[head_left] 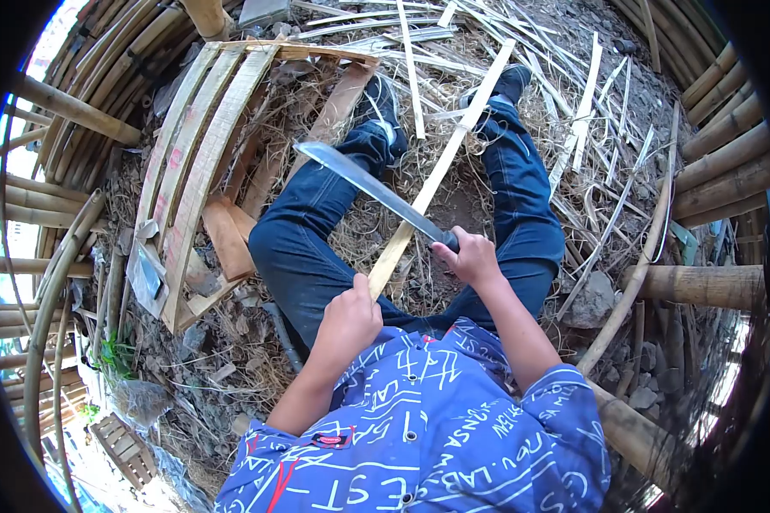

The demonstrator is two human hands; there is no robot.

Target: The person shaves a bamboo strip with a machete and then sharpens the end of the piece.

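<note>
My left hand [351, 314] is closed round the near end of a long pale bamboo strip [443, 162], which runs up and away between my legs toward my right foot. In my right hand [472, 256] is the dark handle of a large knife [370, 185]. Its long, broad blade points to the upper left and crosses the strip at about its middle. Whether the edge bites into the strip cannot be made out.
A slatted wooden crate [198, 154] stands at the left beside my leg. Thin split strips [583, 111] and shavings litter the ground ahead and to the right. Bamboo poles [701, 286] border both sides. A grey rock [592, 301] lies right of my leg.
</note>
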